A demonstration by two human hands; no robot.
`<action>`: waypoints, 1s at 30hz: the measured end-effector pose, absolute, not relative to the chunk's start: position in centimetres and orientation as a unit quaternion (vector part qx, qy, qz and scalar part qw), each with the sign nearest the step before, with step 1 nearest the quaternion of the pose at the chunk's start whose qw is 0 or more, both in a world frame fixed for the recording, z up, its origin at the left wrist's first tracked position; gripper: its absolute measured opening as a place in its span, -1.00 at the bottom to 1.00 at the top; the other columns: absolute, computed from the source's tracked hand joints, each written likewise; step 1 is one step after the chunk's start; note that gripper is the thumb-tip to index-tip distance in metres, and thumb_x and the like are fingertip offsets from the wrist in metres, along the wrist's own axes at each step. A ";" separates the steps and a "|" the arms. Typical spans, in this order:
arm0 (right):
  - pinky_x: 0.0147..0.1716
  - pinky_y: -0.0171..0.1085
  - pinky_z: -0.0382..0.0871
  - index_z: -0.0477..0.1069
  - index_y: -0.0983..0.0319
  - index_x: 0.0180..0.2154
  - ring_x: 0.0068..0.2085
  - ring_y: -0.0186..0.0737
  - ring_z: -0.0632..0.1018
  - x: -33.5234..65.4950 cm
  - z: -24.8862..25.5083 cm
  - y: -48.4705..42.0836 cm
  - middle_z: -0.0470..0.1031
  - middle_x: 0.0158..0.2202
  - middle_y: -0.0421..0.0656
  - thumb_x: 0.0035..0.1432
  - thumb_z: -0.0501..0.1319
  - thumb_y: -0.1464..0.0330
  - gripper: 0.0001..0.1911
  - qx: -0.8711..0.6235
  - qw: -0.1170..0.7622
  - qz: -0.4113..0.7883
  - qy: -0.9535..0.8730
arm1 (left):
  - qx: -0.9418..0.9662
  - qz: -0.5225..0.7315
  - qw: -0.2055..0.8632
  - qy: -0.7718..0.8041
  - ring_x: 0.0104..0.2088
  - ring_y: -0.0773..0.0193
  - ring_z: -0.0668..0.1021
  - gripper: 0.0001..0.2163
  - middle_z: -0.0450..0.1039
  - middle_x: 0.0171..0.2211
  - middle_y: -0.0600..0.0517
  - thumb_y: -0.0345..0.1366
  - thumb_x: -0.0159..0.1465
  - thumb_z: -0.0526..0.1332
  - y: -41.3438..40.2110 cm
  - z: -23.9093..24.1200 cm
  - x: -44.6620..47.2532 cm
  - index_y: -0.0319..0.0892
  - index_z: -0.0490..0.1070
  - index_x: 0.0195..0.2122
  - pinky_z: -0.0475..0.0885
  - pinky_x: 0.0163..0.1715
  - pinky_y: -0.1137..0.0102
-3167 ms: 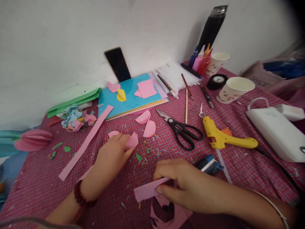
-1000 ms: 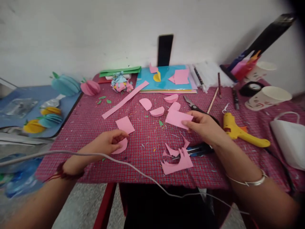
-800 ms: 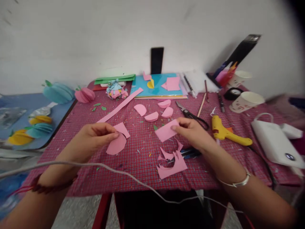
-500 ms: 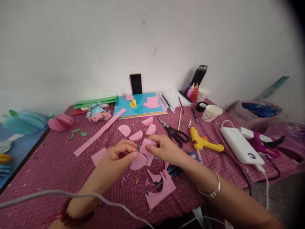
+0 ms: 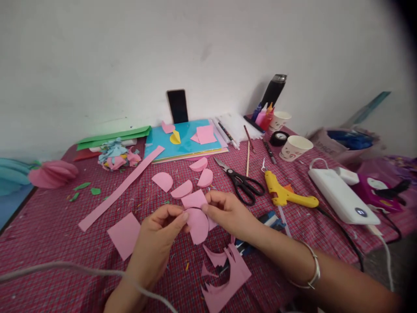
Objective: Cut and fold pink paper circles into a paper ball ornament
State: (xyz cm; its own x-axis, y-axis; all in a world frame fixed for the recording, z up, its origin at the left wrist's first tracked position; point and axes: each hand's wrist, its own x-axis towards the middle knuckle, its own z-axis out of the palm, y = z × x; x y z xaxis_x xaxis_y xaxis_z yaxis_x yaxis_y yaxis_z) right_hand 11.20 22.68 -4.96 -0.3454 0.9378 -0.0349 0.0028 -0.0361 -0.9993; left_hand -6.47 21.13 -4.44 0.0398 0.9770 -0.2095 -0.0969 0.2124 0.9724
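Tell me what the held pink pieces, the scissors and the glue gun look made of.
Pink pieces: thin matte paper, probably; cleanly cut edges. Scissors: bare grey metal blades, glossy black handles, likely plastic. Glue gun: smooth yellow body, likely plastic.

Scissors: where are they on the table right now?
In the head view, the black-handled scissors lie on the checked cloth right of centre, between a pink half-circle and the yellow glue gun, just beyond the right hand.

The disc (image 5: 199,226) was a pink paper cut-out, rounded below, held up by the left hand (image 5: 159,237). The square (image 5: 194,200), also pink, overlapped it from behind at the top, pinched by the right hand (image 5: 230,213).
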 end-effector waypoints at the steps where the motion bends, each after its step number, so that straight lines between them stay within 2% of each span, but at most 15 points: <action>1: -0.52 -0.37 0.07 0.27 0.24 -0.48 -0.52 -0.40 0.21 11.2 -5.0 22.6 0.19 -0.55 -0.31 0.15 0.16 0.24 -0.76 -0.417 0.392 0.582 -0.579 | 0.432 0.457 0.579 0.519 -0.52 0.37 0.43 -0.83 0.43 -0.58 0.09 -0.27 0.02 0.39 21.2 -4.6 -6.5 -0.19 0.46 -0.57 0.35 -0.45 0.48; 7: -0.54 -0.36 0.03 0.17 0.21 -0.54 -0.52 -0.38 0.17 11.5 -4.8 22.5 0.08 -0.57 -0.32 0.20 0.07 0.27 -0.71 -0.437 0.362 0.529 -0.631 | 0.429 0.466 0.583 0.509 -0.57 0.45 0.31 -0.80 0.34 -0.59 0.14 -0.29 0.06 0.38 21.2 -5.1 -6.9 -0.20 0.40 -0.60 0.23 -0.54 0.52; 11: -0.54 -0.36 0.04 0.15 0.20 -0.54 -0.52 -0.38 0.16 11.6 -4.8 22.5 0.07 -0.56 -0.31 0.22 0.05 0.26 -0.70 -0.431 0.353 0.525 -0.644 | 0.411 0.485 0.594 0.493 -0.58 0.45 0.30 -0.78 0.31 -0.62 0.15 -0.30 0.05 0.37 21.1 -5.0 -6.6 -0.20 0.37 -0.62 0.22 -0.53 0.50; 24: -0.46 -0.34 0.14 0.26 0.23 -0.46 -0.46 -0.34 0.25 11.6 -5.3 22.4 0.18 -0.52 -0.27 0.26 0.07 0.20 -0.70 -0.423 0.336 0.548 -0.639 | 0.400 0.495 0.583 0.505 -0.64 0.45 0.28 -0.74 0.25 -0.70 0.17 -0.28 0.06 0.35 21.0 -4.7 -6.2 -0.18 0.30 -0.65 0.18 -0.57 0.49; 30: -0.50 -0.35 0.13 0.26 0.22 -0.47 -0.49 -0.36 0.24 11.3 -5.5 22.4 0.18 -0.54 -0.28 0.22 0.10 0.15 -0.68 -0.431 0.337 0.561 -0.621 | 0.398 0.505 0.570 0.512 -0.65 0.45 0.32 -0.76 0.32 -0.66 0.16 -0.29 0.06 0.35 21.0 -4.7 -6.1 -0.18 0.29 -0.62 0.21 -0.61 0.49</action>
State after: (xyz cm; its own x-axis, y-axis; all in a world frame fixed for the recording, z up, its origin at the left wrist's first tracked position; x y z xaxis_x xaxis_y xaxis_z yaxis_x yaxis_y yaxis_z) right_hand 11.30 22.38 -5.53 -0.4016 0.9136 -0.0639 0.1569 -0.0001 -0.9876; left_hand -6.11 20.97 -4.70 -0.0339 0.9827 -0.1818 -0.1669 0.1738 0.9705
